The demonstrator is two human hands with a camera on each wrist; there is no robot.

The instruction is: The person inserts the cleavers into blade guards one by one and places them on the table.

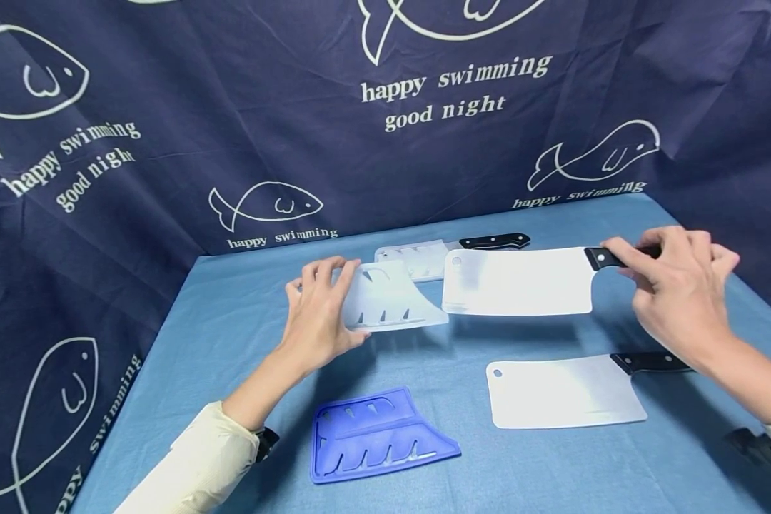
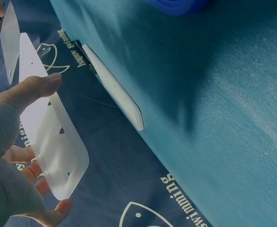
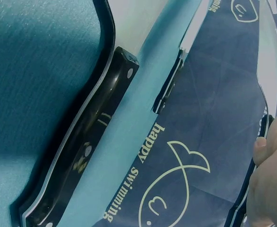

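Note:
In the head view my left hand (image 1: pixel 321 310) grips a translucent white blade cover (image 1: pixel 385 300) by its closed end, thumb below and fingers above. The left wrist view shows the same blade cover (image 2: pixel 58 137) between thumb and fingers. My right hand (image 1: pixel 684 285) pinches the black handle of a cleaver (image 1: pixel 517 282), held up off the table. Its blade points left, and its tip is close to the cover's wide open end; whether they touch I cannot tell. In the right wrist view the fingers (image 3: pixel 260 149) lie against that cleaver's handle.
On the blue-covered table (image 1: pixel 231 343) lie a blue blade cover (image 1: pixel 375 435) at front and a second cleaver (image 1: pixel 562 392) at right, handle rightward. A third, black-handled knife (image 1: pixel 495 241) lies at the back, its blade in a white cover (image 1: pixel 427 257). Dark printed cloth (image 1: pixel 263 107) hangs behind.

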